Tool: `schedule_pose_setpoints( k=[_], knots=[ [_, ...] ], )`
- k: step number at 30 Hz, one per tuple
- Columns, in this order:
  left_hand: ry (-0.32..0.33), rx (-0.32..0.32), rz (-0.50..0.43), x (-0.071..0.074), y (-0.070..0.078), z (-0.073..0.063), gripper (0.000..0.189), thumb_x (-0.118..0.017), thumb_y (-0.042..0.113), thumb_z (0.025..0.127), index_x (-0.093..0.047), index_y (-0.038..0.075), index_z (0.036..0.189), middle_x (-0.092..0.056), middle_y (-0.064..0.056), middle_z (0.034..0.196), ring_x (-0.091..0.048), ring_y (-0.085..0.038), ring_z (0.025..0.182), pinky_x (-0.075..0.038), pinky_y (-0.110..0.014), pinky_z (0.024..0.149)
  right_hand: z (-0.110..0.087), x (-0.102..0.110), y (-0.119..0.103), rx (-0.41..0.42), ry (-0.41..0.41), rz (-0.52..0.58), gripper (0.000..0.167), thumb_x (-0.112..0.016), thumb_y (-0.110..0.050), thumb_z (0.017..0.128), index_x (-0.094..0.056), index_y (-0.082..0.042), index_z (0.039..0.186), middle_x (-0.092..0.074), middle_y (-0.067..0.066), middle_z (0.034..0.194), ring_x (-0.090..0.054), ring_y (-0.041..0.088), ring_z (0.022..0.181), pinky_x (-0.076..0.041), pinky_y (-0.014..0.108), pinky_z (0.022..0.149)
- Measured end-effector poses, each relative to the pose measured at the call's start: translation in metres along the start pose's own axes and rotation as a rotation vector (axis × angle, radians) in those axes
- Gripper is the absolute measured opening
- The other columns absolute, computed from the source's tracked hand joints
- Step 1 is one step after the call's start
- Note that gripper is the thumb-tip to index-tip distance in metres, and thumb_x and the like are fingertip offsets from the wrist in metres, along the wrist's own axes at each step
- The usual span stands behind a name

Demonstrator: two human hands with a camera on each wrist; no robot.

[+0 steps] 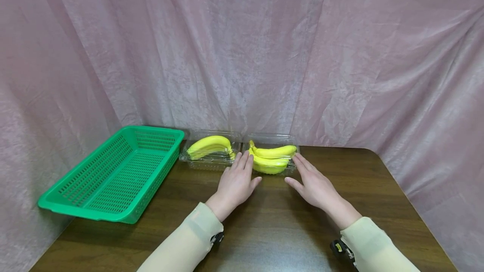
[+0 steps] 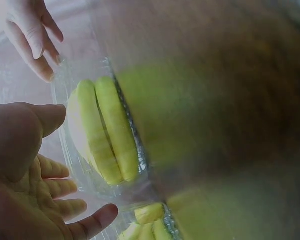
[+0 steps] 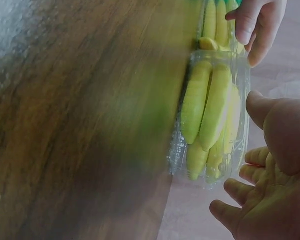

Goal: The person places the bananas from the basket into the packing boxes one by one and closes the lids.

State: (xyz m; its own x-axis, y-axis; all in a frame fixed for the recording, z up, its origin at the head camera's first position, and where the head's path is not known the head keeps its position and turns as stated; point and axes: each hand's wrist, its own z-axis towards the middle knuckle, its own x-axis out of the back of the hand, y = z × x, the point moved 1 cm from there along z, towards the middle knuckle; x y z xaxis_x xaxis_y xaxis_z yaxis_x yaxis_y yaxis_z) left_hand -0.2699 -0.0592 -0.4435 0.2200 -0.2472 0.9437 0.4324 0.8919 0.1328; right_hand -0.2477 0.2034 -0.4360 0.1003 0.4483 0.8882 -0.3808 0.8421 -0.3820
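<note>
A clear plastic clamshell box (image 1: 270, 139) with yellow bananas (image 1: 269, 166) in it stands against the curtain. My left hand (image 1: 235, 183) reaches to its left side, fingers straight and thumb spread. On the opposite side is my right hand (image 1: 316, 187), also with straight fingers and a spread thumb. Both hands are empty; whether the fingertips touch the box cannot be told. Just left of it stands a second clear box (image 1: 206, 165), also holding bananas (image 1: 211, 143). In the right wrist view, several bananas (image 3: 215, 107) show through the plastic between the two hands.
A green plastic basket (image 1: 130, 184) with slotted sides sits on the left of the brown wooden table (image 1: 272, 238). Pink curtains (image 1: 264, 53) hang behind and along both sides. The table's rounded back corner lies to the right.
</note>
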Motion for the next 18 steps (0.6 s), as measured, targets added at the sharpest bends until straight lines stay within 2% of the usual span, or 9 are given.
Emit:
schedule_pose_setpoints(
  k=[11, 18],
  knots=[
    [-0.017, 0.016, -0.012, -0.0011, 0.0002, 0.0037, 0.078, -0.070, 0.047, 0.109, -0.044, 0.001, 0.166, -0.039, -0.019, 0.174, -0.035, -0.043, 0.161, -0.050, -0.067, 0.112, 0.0033, -0.0010, 0.0004, -0.004, -0.002, 0.000, 0.080, -0.070, -0.038, 0.110, -0.037, 0.008, 0.167, -0.032, 0.027, 0.175, -0.034, 0.046, 0.160, -0.035, 0.066, 0.124],
    [-0.008, 0.009, -0.011, 0.0024, 0.0029, 0.0017, 0.078, -0.070, 0.048, 0.109, -0.045, 0.001, 0.166, -0.040, -0.020, 0.173, -0.037, -0.044, 0.160, -0.050, -0.066, 0.111, -0.0007, -0.0031, -0.0015, 0.006, 0.032, -0.024, 0.083, -0.072, -0.039, 0.110, -0.036, 0.007, 0.168, -0.032, 0.027, 0.175, -0.034, 0.047, 0.160, -0.035, 0.065, 0.124]
  ],
)
